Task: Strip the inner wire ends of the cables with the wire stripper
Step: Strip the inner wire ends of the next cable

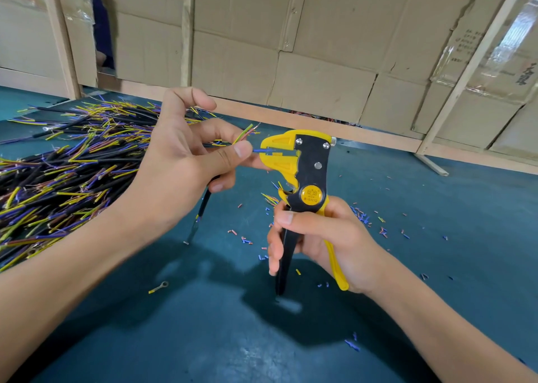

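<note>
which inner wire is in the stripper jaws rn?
The blue wire, pinched by the left hand, runs into the wire stripper. The yellow-green wire and the reddish-brown wire splay up, clear of the jaws.

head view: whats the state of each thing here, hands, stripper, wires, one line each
left hand: pinches the blue wire
blue wire: end fed into the stripper's jaws
green-yellow wire: bent up, clear of the jaws
wire stripper: upright, handles spread
right hand: grips the stripper's handles
cable pile: heaped on the table
insulation bits: scattered on the table
</note>
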A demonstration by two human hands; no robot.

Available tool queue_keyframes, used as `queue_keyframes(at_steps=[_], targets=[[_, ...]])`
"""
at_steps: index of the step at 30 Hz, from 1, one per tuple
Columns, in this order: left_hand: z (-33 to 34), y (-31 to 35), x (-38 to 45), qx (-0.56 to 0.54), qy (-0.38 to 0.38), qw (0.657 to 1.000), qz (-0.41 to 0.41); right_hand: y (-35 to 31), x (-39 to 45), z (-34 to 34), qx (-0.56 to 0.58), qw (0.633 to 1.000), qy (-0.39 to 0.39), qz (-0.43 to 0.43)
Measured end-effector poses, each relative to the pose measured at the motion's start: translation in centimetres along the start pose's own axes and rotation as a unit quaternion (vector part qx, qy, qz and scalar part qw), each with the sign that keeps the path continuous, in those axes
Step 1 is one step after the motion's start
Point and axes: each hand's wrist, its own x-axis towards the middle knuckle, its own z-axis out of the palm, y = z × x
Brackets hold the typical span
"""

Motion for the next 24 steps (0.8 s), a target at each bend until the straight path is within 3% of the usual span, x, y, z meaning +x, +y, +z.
queue_keyframes(at_steps=[10,16,21,24], targets=[[-0.03,0.26,-0.04,0.014,0.001,1.000,0.003,0.07,0.01,0.34,0.010,1.000,0.009,-0.001],[-0.13,-0.46,0.00,0.159,0.016,0.987,0.008,0.64,0.06,0.76,-0.018,0.991,0.133,0.007],[-0.28,-0.60,-0.07,0.187,0.039,0.982,0.008,0.65,0.14,0.14,0.007,0.997,0.076,0.020],[-0.43,-0.58,0.14,0.195,0.054,0.979,0.014,0.48,0.29,-0.09,0.045,0.996,0.080,0.005]])
